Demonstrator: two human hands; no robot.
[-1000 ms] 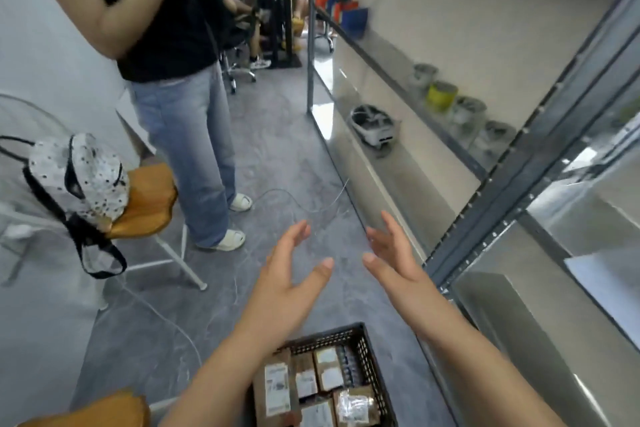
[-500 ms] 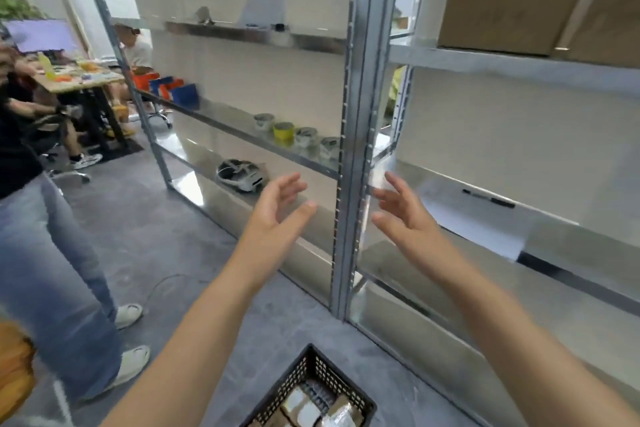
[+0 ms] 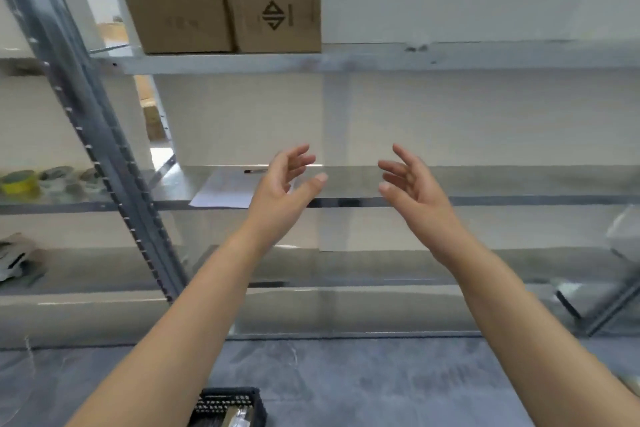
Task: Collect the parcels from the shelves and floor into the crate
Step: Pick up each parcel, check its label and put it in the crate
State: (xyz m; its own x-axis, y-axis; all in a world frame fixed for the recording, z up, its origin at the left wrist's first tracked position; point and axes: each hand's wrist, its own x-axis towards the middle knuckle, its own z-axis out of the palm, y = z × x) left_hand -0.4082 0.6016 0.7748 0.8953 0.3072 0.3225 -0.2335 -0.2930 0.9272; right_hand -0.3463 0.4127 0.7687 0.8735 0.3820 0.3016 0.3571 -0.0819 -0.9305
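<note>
The marked box [image 3: 277, 10] sits high on the shelf [image 3: 450, 57], straight above the wide left grip [image 3: 280, 194], farther from the wide right grip [image 3: 415, 191], both empty.

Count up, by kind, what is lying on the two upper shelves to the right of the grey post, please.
Cardboard boxes: 2
Sheet of paper: 1
Pen: 1
Total: 4
</note>
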